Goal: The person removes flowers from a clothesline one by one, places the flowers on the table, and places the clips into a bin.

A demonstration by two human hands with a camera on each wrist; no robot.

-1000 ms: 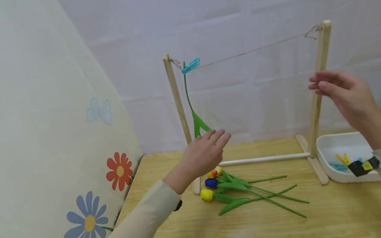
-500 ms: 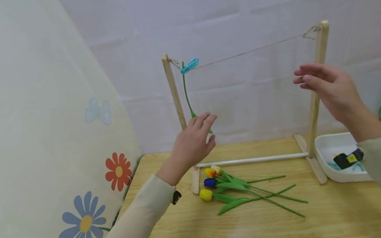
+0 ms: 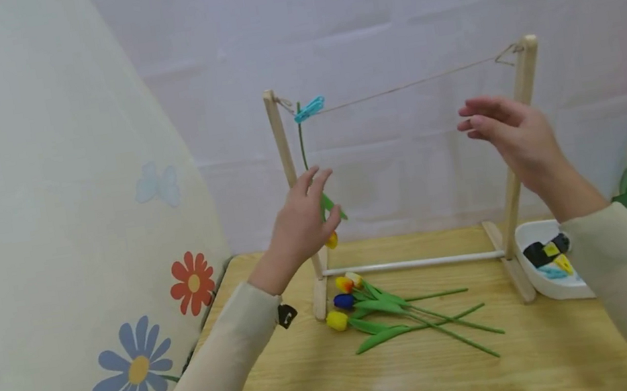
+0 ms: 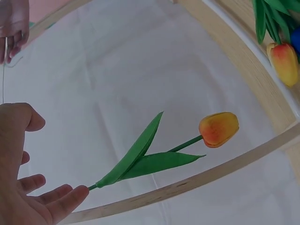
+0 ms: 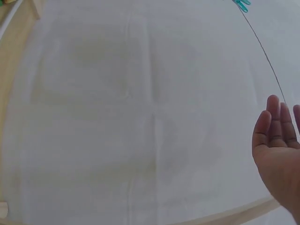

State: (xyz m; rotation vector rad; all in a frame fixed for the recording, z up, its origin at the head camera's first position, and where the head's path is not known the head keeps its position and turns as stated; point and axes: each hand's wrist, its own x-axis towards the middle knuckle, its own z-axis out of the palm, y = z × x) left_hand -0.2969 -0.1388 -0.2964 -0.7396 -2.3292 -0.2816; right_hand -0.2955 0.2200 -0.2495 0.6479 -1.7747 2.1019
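An orange-yellow tulip [image 4: 219, 130] hangs head-down from a string [image 3: 395, 88], its stem caught by a blue clothespin [image 3: 310, 109] near the left post. My left hand [image 3: 300, 219] is in front of that tulip's stem and leaves, fingers spread and holding nothing; whether a fingertip touches the stem I cannot tell. On the right, my right hand [image 3: 516, 139] is raised in front of the right post with its fingers loosely bent and nothing in them. Several tulips [image 3: 384, 309], with yellow, blue, orange and pale heads, lie on the table below.
A wooden frame [image 3: 522, 126] with two posts and a white crossbar [image 3: 413, 263] stands on the wooden table [image 3: 436, 385]. At the right is a white tray [image 3: 535, 232] with blue and yellow clothespins. A flower-printed panel [image 3: 51, 212] borders the left side.
My left hand has risen from above the lying tulips to the hanging tulip's stem, its fingers spreading. The right hand has moved left and slightly up.
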